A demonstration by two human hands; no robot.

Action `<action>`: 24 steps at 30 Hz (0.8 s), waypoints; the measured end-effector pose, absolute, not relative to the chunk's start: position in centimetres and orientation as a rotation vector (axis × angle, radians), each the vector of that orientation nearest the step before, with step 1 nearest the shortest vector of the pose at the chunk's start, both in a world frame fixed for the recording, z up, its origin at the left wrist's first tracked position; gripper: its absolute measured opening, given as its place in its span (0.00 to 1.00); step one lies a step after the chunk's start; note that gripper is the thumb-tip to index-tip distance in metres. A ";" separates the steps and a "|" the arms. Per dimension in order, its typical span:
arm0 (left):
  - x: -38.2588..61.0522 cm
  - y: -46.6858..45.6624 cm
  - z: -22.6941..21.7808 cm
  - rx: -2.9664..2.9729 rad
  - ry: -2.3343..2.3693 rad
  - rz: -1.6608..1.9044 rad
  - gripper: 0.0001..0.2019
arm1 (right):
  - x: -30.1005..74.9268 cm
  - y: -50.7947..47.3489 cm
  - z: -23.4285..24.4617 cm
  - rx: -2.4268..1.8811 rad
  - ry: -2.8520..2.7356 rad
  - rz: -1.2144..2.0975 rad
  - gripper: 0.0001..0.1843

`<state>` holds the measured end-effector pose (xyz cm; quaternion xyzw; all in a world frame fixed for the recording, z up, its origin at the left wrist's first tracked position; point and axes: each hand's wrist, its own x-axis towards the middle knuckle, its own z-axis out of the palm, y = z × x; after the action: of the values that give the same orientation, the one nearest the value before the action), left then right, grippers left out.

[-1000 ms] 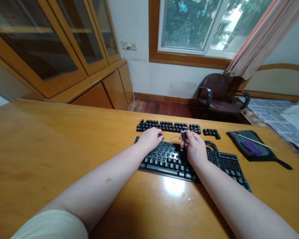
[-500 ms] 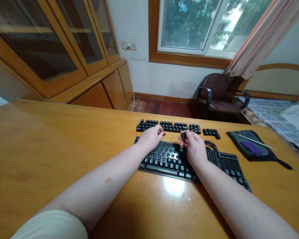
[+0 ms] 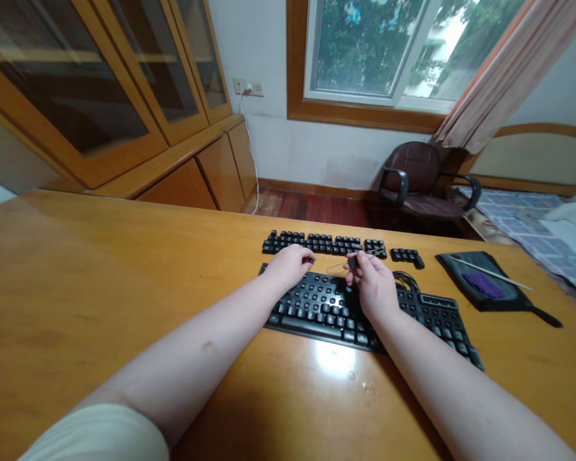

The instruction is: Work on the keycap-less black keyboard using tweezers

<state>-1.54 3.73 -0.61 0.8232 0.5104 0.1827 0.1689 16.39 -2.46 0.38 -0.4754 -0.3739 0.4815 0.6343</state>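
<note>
A black keyboard [image 3: 312,301] lies on the desk, its upper rows stripped to bare key stems while keycaps still sit on the lower rows. Over its upper left edge, my left hand [image 3: 290,264] pinches a small black keycap [image 3: 312,260] between thumb and fingertips. To the right, my right hand [image 3: 375,285] is closed on a wire keycap puller [image 3: 353,261] with a black grip; its thin wire loops point left toward the other hand. Behind both hands, loose keycaps [image 3: 320,243] stand in rows along the desk.
At the right lies a dark pouch [image 3: 484,275] bearing a purple cloth [image 3: 483,285] and a thin stick [image 3: 494,273]. A coiled black cable [image 3: 406,279] sits behind the keyboard. Beyond the wooden desk [image 3: 125,275] are an office chair [image 3: 415,182] and a glass-door cabinet [image 3: 153,134].
My left hand has turned slightly and dropped a little, with the keycap still in its fingers. My right hand and the puller stay nearly where they were.
</note>
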 end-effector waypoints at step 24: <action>-1.5 3.9 -0.6 2.300 1.508 0.478 0.10 | 16.4 -2.4 0.2 -1.098 -0.866 1.102 0.19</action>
<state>-1.50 3.88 -0.55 0.8113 0.5319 0.1685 0.1743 16.44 -2.44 0.18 -0.4793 -0.3779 0.4812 0.6292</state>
